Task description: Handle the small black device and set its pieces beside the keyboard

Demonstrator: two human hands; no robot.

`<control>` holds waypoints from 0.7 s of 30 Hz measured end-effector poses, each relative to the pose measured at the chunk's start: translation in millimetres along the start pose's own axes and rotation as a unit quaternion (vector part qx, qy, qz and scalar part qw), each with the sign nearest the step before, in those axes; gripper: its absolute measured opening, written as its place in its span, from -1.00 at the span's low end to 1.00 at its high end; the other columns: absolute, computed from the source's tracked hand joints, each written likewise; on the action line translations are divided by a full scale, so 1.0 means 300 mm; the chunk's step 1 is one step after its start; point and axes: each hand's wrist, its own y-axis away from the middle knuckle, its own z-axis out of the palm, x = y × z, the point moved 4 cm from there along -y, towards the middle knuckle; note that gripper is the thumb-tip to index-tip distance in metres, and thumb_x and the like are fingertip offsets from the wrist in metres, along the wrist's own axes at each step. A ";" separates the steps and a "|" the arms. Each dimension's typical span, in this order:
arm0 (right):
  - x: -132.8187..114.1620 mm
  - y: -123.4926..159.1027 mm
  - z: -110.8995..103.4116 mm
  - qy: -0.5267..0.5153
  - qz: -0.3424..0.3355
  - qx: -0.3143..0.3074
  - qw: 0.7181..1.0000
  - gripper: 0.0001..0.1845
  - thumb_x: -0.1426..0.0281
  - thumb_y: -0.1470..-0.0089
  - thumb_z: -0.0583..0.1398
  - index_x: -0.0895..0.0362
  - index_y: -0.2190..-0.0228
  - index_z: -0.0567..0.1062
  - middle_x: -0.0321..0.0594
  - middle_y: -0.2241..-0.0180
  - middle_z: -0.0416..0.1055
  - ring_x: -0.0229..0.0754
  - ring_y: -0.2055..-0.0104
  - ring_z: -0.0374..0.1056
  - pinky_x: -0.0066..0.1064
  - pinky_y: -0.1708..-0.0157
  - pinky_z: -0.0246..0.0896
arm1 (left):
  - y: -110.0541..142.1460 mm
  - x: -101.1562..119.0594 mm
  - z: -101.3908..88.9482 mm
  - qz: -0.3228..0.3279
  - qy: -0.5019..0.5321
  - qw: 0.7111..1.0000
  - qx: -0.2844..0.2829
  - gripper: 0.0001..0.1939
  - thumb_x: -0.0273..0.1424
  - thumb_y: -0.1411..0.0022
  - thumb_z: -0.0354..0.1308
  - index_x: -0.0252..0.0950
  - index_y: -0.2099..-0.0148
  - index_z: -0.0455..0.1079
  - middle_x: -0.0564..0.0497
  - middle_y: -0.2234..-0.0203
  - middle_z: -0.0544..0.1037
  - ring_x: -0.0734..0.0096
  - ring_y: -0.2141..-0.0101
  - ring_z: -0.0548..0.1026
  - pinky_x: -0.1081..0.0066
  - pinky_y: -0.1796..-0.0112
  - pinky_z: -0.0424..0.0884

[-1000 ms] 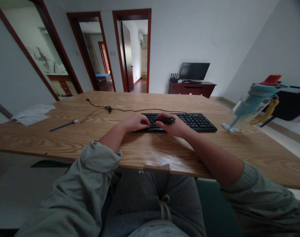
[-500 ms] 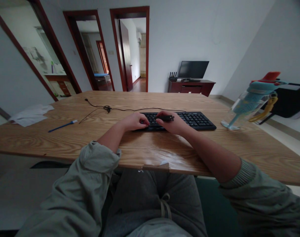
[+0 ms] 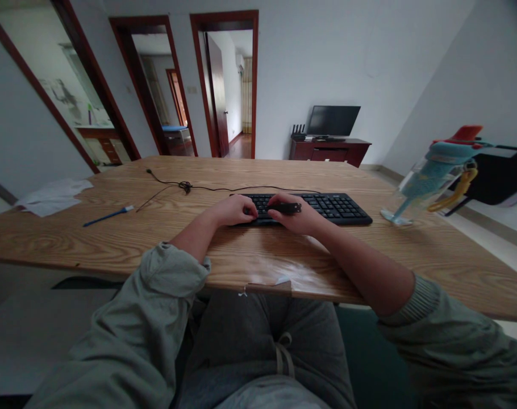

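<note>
A black keyboard [image 3: 335, 207] lies on the wooden table [image 3: 241, 255] in front of me. My left hand [image 3: 232, 209] rests on the keyboard's left end with its fingers curled down onto the keys. My right hand [image 3: 296, 218] is closed round a small dark tool [image 3: 287, 208] held level just above the keys near the middle. The keyboard's thin black cable [image 3: 186, 186] runs off to the back left.
A blue pen [image 3: 108, 216] and white paper [image 3: 54, 196] lie at the left. A teal bottle [image 3: 433, 179] stands at the right, with a dark chair [image 3: 501, 179] behind it. A monitor on a cabinet [image 3: 330, 149] and open doorways are at the back.
Both hands stay in almost the same place on the keyboard; only the view shifted slightly.
</note>
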 end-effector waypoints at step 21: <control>-0.170 -0.077 0.078 0.316 -0.050 -0.048 0.946 -0.56 0.10 -0.12 0.09 0.04 0.07 0.50 -0.08 0.28 0.56 -0.05 0.34 0.42 -0.34 0.41 0.08 | 0.000 -0.028 0.004 0.024 0.092 0.995 0.036 -0.82 -0.41 -0.02 0.22 -0.35 0.26 0.49 0.03 0.39 0.56 0.43 0.39 0.42 0.47 0.34 0.31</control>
